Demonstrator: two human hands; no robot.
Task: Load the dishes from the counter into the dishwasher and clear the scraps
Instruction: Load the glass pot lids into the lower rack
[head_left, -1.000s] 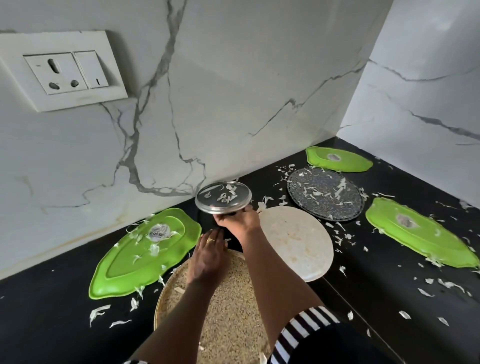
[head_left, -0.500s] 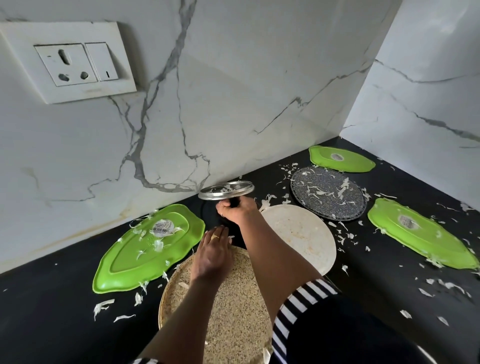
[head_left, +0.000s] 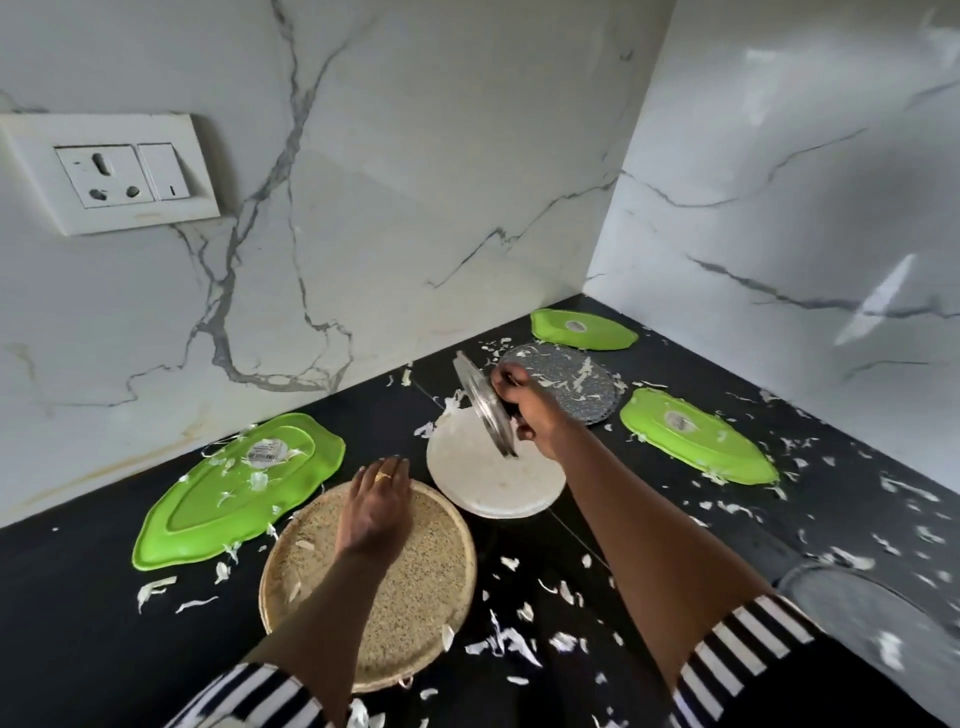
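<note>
- My right hand (head_left: 530, 415) grips steel lid (head_left: 483, 405), tilted on edge over white plate (head_left: 493, 478), frame centre.
- My left hand (head_left: 376, 504) lies open, flat on speckled tan plate (head_left: 415, 597).

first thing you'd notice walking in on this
The right hand tilts a small steel plate nearly on edge over the white round plate at the middle of the black counter. Bright green leaf-shaped plates lie at left and right, with pale scraps strewn everywhere. The left hand rests flat on a speckled tan plate up front.
</note>
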